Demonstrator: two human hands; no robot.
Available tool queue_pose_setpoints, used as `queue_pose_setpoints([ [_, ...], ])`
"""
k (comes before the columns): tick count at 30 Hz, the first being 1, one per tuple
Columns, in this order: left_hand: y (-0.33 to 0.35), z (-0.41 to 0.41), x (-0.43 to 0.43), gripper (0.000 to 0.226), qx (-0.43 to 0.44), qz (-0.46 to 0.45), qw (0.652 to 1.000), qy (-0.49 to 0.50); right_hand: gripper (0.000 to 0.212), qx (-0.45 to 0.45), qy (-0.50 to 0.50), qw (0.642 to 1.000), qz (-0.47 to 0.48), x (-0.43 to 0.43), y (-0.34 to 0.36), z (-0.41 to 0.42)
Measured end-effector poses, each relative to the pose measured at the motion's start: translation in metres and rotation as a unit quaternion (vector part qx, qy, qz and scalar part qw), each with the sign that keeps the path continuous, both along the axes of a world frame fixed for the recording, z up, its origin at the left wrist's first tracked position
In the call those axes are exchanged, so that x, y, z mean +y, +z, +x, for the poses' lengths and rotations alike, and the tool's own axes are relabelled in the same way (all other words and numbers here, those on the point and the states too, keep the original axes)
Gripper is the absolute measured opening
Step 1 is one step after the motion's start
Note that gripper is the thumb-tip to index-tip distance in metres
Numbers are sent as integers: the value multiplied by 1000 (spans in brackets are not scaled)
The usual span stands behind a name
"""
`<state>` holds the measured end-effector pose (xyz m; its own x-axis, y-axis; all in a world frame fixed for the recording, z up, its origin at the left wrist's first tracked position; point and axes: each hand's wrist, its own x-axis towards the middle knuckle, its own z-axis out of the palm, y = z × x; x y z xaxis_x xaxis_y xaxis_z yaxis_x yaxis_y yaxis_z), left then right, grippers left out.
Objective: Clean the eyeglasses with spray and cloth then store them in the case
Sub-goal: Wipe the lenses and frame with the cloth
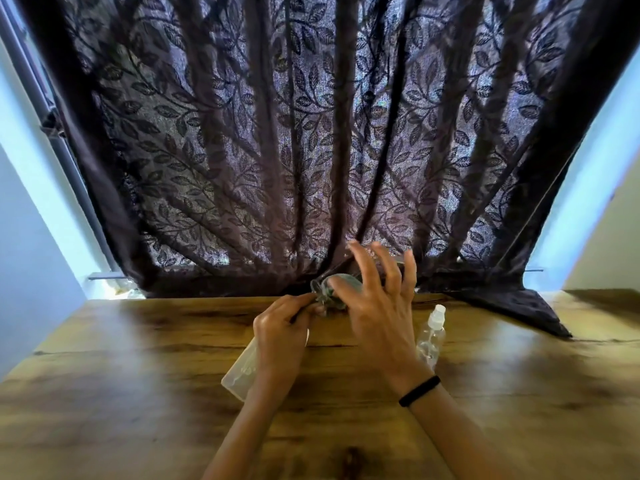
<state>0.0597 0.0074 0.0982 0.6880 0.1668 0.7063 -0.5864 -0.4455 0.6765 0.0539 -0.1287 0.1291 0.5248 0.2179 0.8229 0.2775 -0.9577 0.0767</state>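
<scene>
Gleaming eyeglasses under grey cloth

Both forearms were bare, with no sleeves in view. The right wrist wore 1 narrow black band, plain and unmarked. The left hand and right hand carried no rings or gloves.
</scene>
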Motion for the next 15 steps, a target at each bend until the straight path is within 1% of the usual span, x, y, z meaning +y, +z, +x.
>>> queue_pose_setpoints([
  [2, -1, -1, 2, 14, 9, -25, 1000, -7, 20, -2, -16, 1000, 27, -11, 7, 3],
  [5, -3, -2, 4, 22, 10, -43, 999, -11, 22, -8, -20, 995, 92, -33, 15, 7],
  [7, -4, -2, 5, 22, 12, -45, 999, -19, 26, 19, -9, 988, 151, -41, 16, 8],
  [9, -5, -2, 4, 22, 10, -42, 999, -22, 20, 53, -8, 979, 196, -45, 13, 7],
  [11, -5, -2, 4, 28, 6, -40, 999, -20, 13, 83, -11, 967, 242, -46, 10, 7],
  [13, -5, -2, 5, 29, 9, -38, 999, -25, 11, 111, -9, 951, 288, -46, 8, 7],
  [15, -5, -1, 5, 31, 11, -33, 999, -25, 10, 118, 0, 948, 297, -45, 9, 7],
])
